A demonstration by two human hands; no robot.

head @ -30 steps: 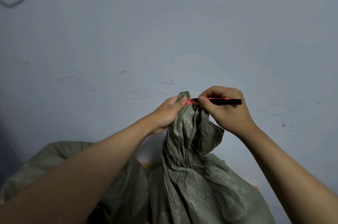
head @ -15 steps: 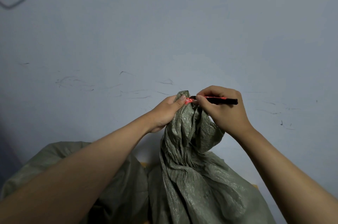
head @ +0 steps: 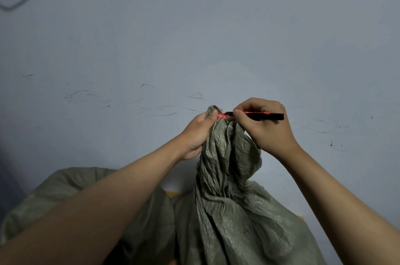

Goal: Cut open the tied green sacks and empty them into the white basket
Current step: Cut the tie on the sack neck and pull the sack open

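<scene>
Left hand (head: 198, 132) is pinching the gathered neck of the green sack (head: 229, 199) just below its red tie (head: 221, 116); right hand (head: 265, 126) is closed around a black cutter (head: 259, 115), tip touching the tie. Sack is standing before the wall; fabric appears soft and crinkled, best gripped at the neck.

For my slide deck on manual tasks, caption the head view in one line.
Left hand pinches the crinkled green woven sack's neck while right hand puts a black-and-red cutter to its red tie.
</scene>
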